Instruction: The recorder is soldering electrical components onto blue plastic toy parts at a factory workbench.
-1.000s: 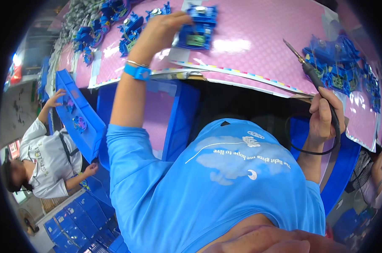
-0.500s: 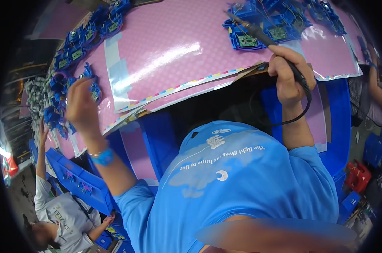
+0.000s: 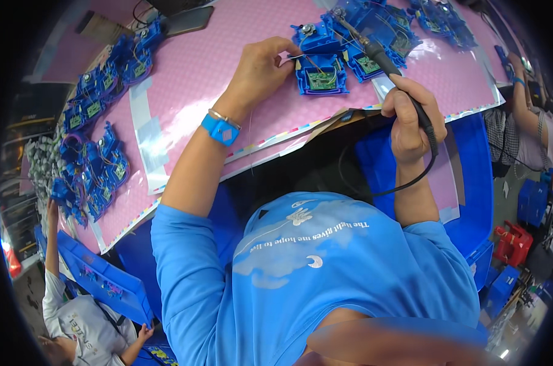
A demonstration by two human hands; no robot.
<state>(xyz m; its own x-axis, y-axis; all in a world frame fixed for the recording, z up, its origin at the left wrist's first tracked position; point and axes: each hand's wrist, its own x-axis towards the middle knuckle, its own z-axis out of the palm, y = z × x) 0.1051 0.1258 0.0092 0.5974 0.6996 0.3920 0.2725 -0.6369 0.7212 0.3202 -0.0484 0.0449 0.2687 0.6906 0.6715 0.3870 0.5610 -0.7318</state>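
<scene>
My right hand (image 3: 413, 122) grips a soldering iron (image 3: 386, 64), its tip pointing up and left among blue plastic housings. At the left side of the nearest open housing (image 3: 322, 82), my left hand (image 3: 261, 70) pinches a thin wire (image 3: 296, 57) between thumb and index finger. That housing holds a green circuit board (image 3: 321, 78) with thin wires, and a blue half with a round metal part (image 3: 308, 29) lies just beyond it. A second housing with a green board (image 3: 367, 64) sits close on the right, partly behind the iron.
More blue housings (image 3: 109, 85) line the table's left side, and others (image 3: 441, 23) lie at the far right. A dark flat device (image 3: 188, 20) rests at the back. Blue bins (image 3: 471, 177) stand below the pink-covered table (image 3: 203, 73). Co-workers sit at left (image 3: 87, 323) and right (image 3: 535, 122).
My left hand has moved right from the left-hand housings to the nearest open housing and now pinches a wire there. The soldering iron stays in my right hand; the view has shifted.
</scene>
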